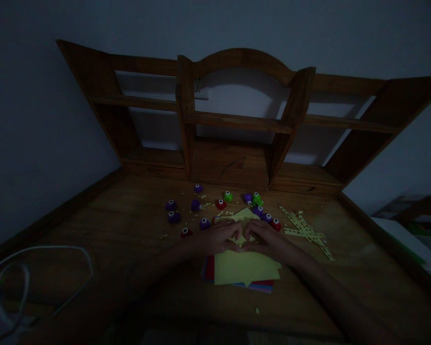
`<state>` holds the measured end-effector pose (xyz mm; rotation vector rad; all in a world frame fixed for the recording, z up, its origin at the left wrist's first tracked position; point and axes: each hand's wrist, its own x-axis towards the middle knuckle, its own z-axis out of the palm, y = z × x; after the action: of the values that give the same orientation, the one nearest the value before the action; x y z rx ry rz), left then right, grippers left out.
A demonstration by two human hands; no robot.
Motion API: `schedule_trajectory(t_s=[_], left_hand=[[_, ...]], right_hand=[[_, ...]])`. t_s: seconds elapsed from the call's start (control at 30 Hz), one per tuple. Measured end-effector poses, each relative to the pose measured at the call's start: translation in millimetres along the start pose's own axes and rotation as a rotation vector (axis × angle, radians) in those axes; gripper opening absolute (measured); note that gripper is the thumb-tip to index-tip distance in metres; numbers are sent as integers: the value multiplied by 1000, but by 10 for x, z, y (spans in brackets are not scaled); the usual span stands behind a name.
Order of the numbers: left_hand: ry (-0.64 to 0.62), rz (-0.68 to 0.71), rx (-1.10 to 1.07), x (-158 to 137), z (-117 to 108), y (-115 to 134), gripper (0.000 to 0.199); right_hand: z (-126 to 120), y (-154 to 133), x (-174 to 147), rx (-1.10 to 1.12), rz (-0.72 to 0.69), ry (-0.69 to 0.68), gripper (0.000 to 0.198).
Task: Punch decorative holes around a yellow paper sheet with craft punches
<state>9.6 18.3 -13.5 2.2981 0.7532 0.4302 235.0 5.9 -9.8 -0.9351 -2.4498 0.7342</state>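
In dim light, my left hand point(222, 237) and my right hand point(261, 235) meet over a stack of coloured paper, fingers curled and thumbs nearly touching. Both appear closed on yellow paper point(246, 268), which shows between and below them; the exact grip is too dark to make out. Red and blue sheets point(210, 268) stick out from under the yellow one. Just beyond my hands stand small craft punches with ringed, eye-like tops, among them a purple punch point(204, 223), a red punch point(221, 204) and a green punch point(228, 196).
Yellow strips punched with holes point(307, 232) lie crossed on the wooden desk point(140, 201) to the right. Small yellow paper bits point(201, 205) are scattered among the punches. A wooden shelf unit point(237, 122) rises behind. A white cable point(57, 247) loops at the left.
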Motion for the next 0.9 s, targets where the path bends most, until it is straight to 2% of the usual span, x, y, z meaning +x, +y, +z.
schedule_trajectory(t_s=[0.23,0.4,0.5,0.63,0.73,0.9], left_hand=[[-130,16,26,168,-49,-193,36],[-225,-86,141,199,-156,-77,38],[-243,-135,211,171,-219,-6,38],[-287,-121,265,119,-304,-22,37],[-337,-86,279,103,-363,-95,38],[-397,-16,230,149,-391,-247,41]], right_hand=[[-54,53,90,77,-25,-42,33],[-79,105,111,95,17,-92,36],[-118,134,133,36,99,-151,39],[-204,186,180,-14,231,-281,41],[-287,214,214,-10,227,-376,43],[-381,267,249,46,202,-459,44]])
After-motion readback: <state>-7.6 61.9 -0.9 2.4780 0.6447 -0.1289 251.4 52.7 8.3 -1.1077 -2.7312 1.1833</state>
